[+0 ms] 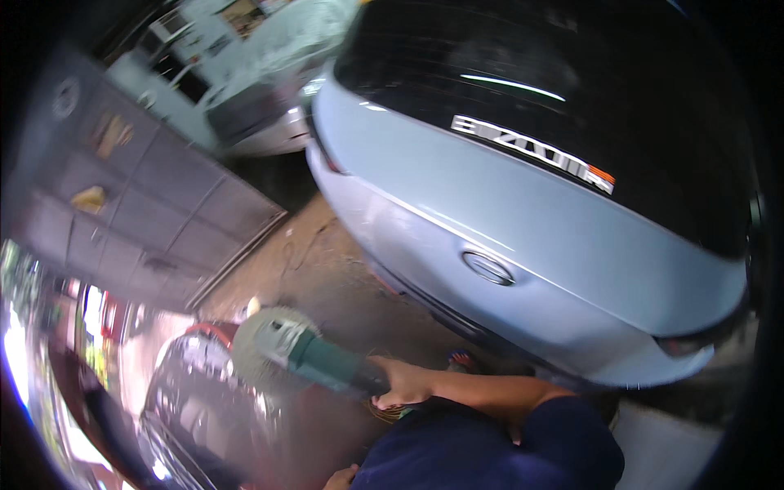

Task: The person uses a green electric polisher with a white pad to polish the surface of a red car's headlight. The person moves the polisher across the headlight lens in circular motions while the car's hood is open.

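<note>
My right hand (pixel 402 383) is closed round the rear handle of a green power polisher (pixel 322 359). At the tool's far end is a round, pale, fluffy pad (pixel 249 359). The polisher is over a dark, glossy car (pixel 302 433) at the lower left; whether the pad touches the paint I cannot tell. Only a small part of my left hand (pixel 341 477) shows at the lower edge, near my dark blue shirt, with its fingers mostly hidden.
A light blue car (pixel 425 196) stands rear-on at the right, close to my arm. Grey metal gates (pixel 163 188) are on the left. Behind is a vehicle under clear plastic sheeting (pixel 282 53). Brown floor (pixel 302 253) runs between the cars.
</note>
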